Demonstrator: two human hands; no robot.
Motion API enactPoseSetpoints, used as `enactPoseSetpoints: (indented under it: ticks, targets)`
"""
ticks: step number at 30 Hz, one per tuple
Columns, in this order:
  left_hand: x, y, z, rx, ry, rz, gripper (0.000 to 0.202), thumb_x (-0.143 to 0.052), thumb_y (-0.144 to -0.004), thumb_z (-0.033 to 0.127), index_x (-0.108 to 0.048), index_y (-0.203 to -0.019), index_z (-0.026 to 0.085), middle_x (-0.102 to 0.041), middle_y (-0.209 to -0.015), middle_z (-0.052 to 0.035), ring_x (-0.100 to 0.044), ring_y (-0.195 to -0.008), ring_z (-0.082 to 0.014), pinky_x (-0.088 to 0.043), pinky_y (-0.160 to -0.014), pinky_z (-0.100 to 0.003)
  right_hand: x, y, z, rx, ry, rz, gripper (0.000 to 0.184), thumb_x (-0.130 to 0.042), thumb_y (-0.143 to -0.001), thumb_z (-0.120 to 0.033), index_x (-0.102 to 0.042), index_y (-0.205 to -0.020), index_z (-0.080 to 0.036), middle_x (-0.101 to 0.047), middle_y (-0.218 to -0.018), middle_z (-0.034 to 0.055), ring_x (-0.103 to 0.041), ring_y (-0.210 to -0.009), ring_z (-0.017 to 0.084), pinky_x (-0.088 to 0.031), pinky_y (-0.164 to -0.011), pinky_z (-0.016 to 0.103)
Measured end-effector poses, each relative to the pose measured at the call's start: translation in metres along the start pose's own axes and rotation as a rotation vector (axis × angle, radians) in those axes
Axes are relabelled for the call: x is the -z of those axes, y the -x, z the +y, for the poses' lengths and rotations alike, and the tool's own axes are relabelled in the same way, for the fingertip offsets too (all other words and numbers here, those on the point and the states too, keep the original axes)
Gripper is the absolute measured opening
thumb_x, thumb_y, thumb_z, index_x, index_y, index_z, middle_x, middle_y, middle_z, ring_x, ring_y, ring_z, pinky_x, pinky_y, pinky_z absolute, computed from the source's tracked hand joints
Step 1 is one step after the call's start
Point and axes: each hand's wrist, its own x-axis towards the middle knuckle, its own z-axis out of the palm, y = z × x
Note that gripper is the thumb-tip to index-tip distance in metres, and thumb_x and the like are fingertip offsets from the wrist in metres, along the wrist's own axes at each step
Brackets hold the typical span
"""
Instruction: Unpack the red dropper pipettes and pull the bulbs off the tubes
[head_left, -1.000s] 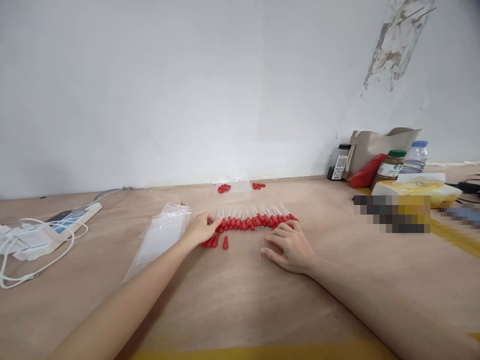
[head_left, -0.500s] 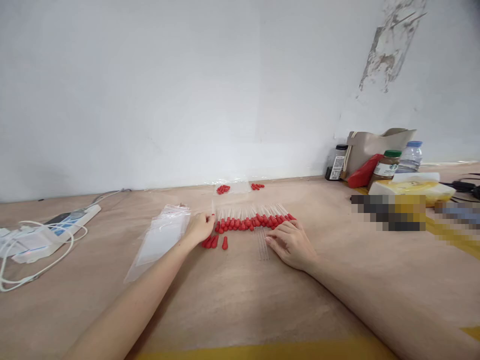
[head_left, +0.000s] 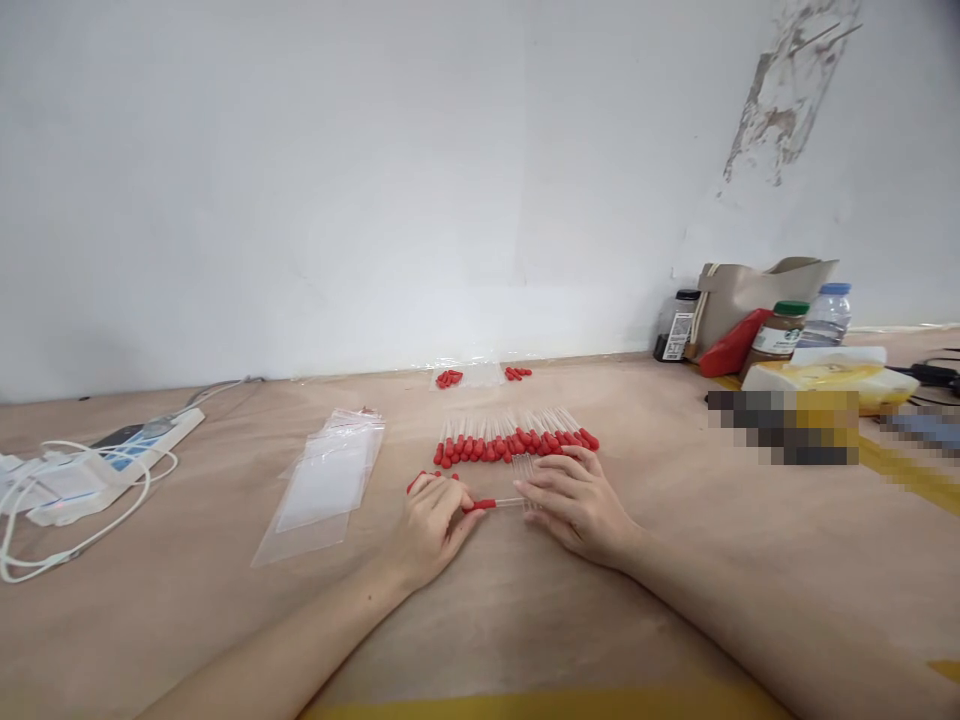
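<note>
My left hand is pinched tight on one red bulb, with the thumb and a finger near its fat end. A thin clear tube sticks out of that bulb and lies sideways, pointing at my right hand. The right fingers are bent and sit over some loose tubes — I can't tell from here if they grip any or just rest there. The bulb and its tube are in the gap between my two hands, low over the brown table.

A few spare bulbs peek out behind my left hand. Just past both hands I see a long row of droppers, side by side, red ends toward me and clear tips toward the wall. The loose tubes lie right by the near edge of that row.

To the left is a pile of flat clear bags. Near the wall, some small red bulbs lie with clear plastic. Far off to the right stand a tan bag and a jar with a green lid.
</note>
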Motion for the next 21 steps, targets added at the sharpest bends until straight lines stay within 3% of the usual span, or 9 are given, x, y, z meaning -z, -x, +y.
enactPoseSetpoints:
  ticks: [3,8,13,21]
  targets:
    - [-0.001,0.000,0.001,0.002,0.009,0.029,0.007,-0.051,-0.083,0.025,-0.051,-0.084,0.018,-0.060,-0.077,-0.0010,-0.053,-0.072,-0.0142,-0.036,-0.075,-0.032,-0.006,-0.002,-0.003,-0.011,-0.007,0.005,0.024,-0.050,-0.083,-0.029,-0.060,-0.104,-0.023,-0.065,-0.075,0.0017,-0.052,-0.082,0.016,-0.027,-0.089,0.041]
    - [0.003,-0.005,0.003,-0.056,-0.016,-0.027,0.017,-0.052,-0.082,0.028,-0.056,-0.098,0.021,-0.063,-0.088,-0.0030,-0.052,-0.083,-0.0169,-0.035,-0.076,-0.033,-0.011,-0.003,-0.006,-0.022,-0.010,-0.039,0.018,-0.047,-0.084,-0.026,-0.063,-0.090,-0.022,-0.058,-0.063,-0.0002,-0.045,-0.070,0.013,-0.027,-0.085,0.037]
    - [0.003,-0.006,0.004,-0.083,-0.054,-0.021,0.013,-0.052,-0.083,0.028,-0.062,-0.087,0.022,-0.063,-0.074,-0.0007,-0.050,-0.074,-0.0152,-0.033,-0.072,-0.032,-0.008,-0.003,-0.007,-0.020,-0.014,-0.059,0.017,-0.046,-0.084,-0.023,-0.063,-0.080,-0.021,-0.054,-0.060,-0.0013,-0.042,-0.068,0.012,-0.026,-0.083,0.035]
    - [0.009,-0.004,0.010,-0.121,-0.100,-0.046,0.021,-0.044,-0.087,0.025,-0.059,-0.073,0.018,-0.058,-0.067,-0.0020,-0.046,-0.069,-0.0153,-0.030,-0.071,-0.034,-0.006,-0.003,-0.007,0.001,-0.041,-0.037,0.014,-0.049,-0.083,-0.022,-0.060,-0.075,-0.021,-0.056,-0.056,-0.0033,-0.039,-0.065,0.011,-0.024,-0.079,0.033]
